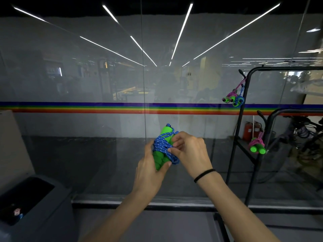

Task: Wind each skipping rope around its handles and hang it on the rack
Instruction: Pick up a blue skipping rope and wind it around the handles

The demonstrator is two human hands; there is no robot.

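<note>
A blue skipping rope (161,145) is coiled around its pair of green handles (160,159), held upright in front of me. My left hand (148,172) grips the lower part of the handles, thumb across them. My right hand (189,149) pinches a strand of the blue rope at the right side of the coil. The black rack (248,95) stands at the right. A pink wound rope (229,97) and a blue wound rope (238,101) hang from its upper hook. Another pink rope with green handles (257,145) hangs from a lower hook.
A glass wall with a rainbow stripe (104,107) runs straight ahead. A grey bin (35,203) with a dark opening stands at the lower left. A red fire extinguisher (250,131) shows behind the rack. A black floor rail (139,206) lies below my arms.
</note>
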